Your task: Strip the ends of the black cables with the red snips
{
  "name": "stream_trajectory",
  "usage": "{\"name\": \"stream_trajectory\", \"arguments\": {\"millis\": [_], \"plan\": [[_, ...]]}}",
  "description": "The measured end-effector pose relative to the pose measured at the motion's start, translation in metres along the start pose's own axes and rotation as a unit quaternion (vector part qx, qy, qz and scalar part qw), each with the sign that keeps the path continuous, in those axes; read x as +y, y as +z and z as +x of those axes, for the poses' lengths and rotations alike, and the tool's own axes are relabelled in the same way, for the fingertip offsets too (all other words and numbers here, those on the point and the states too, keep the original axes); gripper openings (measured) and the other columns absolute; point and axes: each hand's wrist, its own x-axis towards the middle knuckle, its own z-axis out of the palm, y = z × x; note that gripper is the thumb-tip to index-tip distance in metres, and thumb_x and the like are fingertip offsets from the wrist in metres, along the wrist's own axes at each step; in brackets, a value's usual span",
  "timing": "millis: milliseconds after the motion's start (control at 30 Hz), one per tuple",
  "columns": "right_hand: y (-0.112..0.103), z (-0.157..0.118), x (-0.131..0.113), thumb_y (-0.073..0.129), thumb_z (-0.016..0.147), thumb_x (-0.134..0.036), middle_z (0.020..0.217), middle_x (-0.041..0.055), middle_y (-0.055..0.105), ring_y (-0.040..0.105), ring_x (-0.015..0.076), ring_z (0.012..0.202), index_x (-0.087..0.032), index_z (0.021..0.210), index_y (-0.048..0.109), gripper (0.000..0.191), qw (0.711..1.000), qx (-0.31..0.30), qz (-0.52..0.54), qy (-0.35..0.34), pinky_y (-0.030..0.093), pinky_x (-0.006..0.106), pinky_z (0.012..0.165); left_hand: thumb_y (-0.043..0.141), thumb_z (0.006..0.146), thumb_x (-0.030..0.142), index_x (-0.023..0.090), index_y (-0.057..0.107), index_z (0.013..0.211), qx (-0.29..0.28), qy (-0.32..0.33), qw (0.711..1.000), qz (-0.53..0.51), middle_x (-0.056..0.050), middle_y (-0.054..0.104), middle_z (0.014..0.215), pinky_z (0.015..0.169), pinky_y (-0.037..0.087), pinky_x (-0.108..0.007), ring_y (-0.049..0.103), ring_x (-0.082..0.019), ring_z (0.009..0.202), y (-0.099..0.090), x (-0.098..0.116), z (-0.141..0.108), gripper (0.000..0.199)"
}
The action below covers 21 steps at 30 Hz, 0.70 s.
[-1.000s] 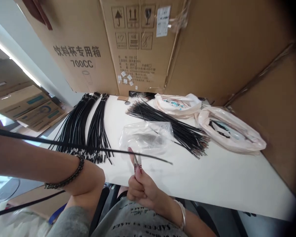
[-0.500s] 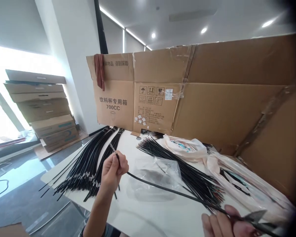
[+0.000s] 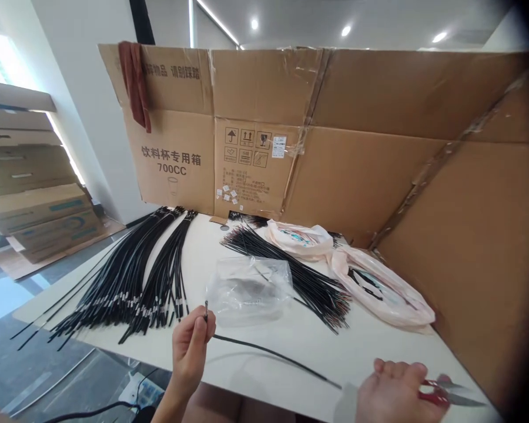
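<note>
The black cable [image 3: 271, 351] was thin, smooth and matt, with a slight bend along its length. I could see it leave the left hand [image 3: 189, 349] and slope down to the right over the front of the worktop [image 3: 247, 376], to a free end that looked greyer than the rest. A short, pale grey tip stood up above the fist, too small for me to make out properly. The left fingers [image 3: 199, 330] were closed, pinching the cable close to that tip.

Well apart from it, the right hand [image 3: 390, 390] had its fingers curled round the red handles of the scissors [image 3: 452, 395]. The blades pointed away to the right, a little apart, and touched no cable.

A clear plastic bag [image 3: 249, 288], crumpled and shiny, lay beyond the held cable. Bound black bundles [image 3: 134, 276] were spread on the left, pale bands near their front ends. Right of the bag was a loose heap of black wires [image 3: 291, 267] with coppery ends, and beside it two pale pink bags [image 3: 381, 288] lay open. Cardboard [image 3: 251, 88] stood upright behind everything.
</note>
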Motion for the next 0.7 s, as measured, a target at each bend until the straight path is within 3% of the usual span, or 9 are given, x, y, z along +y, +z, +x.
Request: {"name": "stream_trajectory", "arguments": {"millis": [67, 133, 167, 267, 333, 500, 600, 700], "plan": [[0.012, -0.022, 0.005, 0.074, 0.079, -0.021, 0.049, -0.0132, 0.035, 0.026, 0.0079, 0.045, -0.026, 0.098, 0.057, 0.025, 0.998, -0.047, -0.03, -0.018, 0.034, 0.019, 0.049, 0.053, 0.094, 0.039, 0.016, 0.045, 0.057, -0.026, 0.03, 0.998, 0.047, 0.002, 0.037, 0.052, 0.045, 0.029, -0.023, 0.035, -0.009, 0.048, -0.001, -0.008, -0.006, 0.044], [0.029, -0.048, 0.01, 0.07, 0.084, -0.036, 0.051, -0.0112, 0.033, 0.026, 0.0065, 0.045, -0.02, 0.103, 0.064, 0.025, 0.98, -0.177, -0.085, 0.034, 0.026, 0.02, 0.045, 0.05, 0.095, 0.037, 0.017, 0.048, 0.058, -0.046, 0.053, 0.994, 0.081, 0.002, 0.038, 0.051, 0.045, 0.029, -0.024, 0.037, -0.01, 0.047, -0.001, -0.012, -0.01, 0.043], [0.038, -0.059, 0.012, 0.067, 0.087, -0.042, 0.051, -0.0098, 0.034, 0.027, 0.0067, 0.044, -0.017, 0.104, 0.067, 0.031, 0.954, -0.272, -0.111, 0.059, 0.024, 0.022, 0.044, 0.05, 0.095, 0.037, 0.017, 0.049, 0.058, -0.054, 0.065, 0.992, 0.094, 0.001, 0.039, 0.05, 0.045, 0.029, -0.024, 0.037, -0.01, 0.047, 0.0, -0.013, -0.01, 0.043], [0.068, -0.084, 0.011, 0.059, 0.091, -0.045, 0.054, -0.0057, 0.038, 0.031, 0.0082, 0.049, -0.016, 0.105, 0.073, 0.035, 0.824, -0.543, -0.137, 0.091, 0.023, 0.025, 0.047, 0.051, 0.094, 0.042, 0.017, 0.05, 0.056, -0.059, 0.072, 0.987, 0.128, 0.001, 0.04, 0.047, 0.045, 0.031, -0.025, 0.039, -0.011, 0.046, -0.001, -0.013, -0.009, 0.046], [0.089, -0.091, 0.006, 0.058, 0.093, -0.043, 0.056, -0.0045, 0.039, 0.031, 0.0084, 0.052, -0.019, 0.101, 0.075, 0.031, 0.762, -0.631, -0.102, 0.098, 0.025, 0.025, 0.049, 0.052, 0.092, 0.047, 0.017, 0.051, 0.054, -0.059, 0.054, 0.987, 0.141, 0.001, 0.041, 0.046, 0.045, 0.032, -0.025, 0.04, -0.011, 0.046, -0.003, -0.014, -0.008, 0.048], [0.124, -0.094, 0.008, 0.067, 0.086, -0.043, 0.056, -0.0062, 0.037, 0.028, 0.0068, 0.051, -0.018, 0.093, 0.075, 0.027, 0.673, -0.708, 0.003, 0.214, 0.024, 0.023, 0.049, 0.053, 0.091, 0.05, 0.016, 0.054, 0.055, -0.059, -0.001, 0.99, 0.127, 0.0, 0.044, 0.046, 0.046, 0.035, -0.025, 0.042, -0.012, 0.046, -0.012, -0.014, -0.008, 0.05], [0.13, -0.094, 0.019, 0.074, 0.081, -0.042, 0.054, -0.0068, 0.04, 0.028, 0.0059, 0.049, -0.017, 0.088, 0.074, 0.026, 0.648, -0.712, 0.017, 0.27, 0.023, 0.022, 0.047, 0.056, 0.09, 0.05, 0.016, 0.057, 0.055, -0.058, -0.029, 0.99, 0.124, -0.002, 0.047, 0.047, 0.048, 0.039, -0.026, 0.045, -0.013, 0.047, -0.015, -0.014, -0.008, 0.049], [0.132, -0.094, 0.029, 0.079, 0.075, -0.042, 0.056, -0.0056, 0.047, 0.032, 0.0065, 0.05, -0.017, 0.083, 0.072, 0.027, 0.627, -0.713, 0.018, 0.314, 0.03, 0.022, 0.05, 0.058, 0.089, 0.051, 0.017, 0.058, 0.055, -0.069, -0.04, 0.989, 0.126, -0.002, 0.049, 0.047, 0.049, 0.042, -0.026, 0.047, -0.013, 0.047, -0.017, -0.015, -0.006, 0.048]]}}
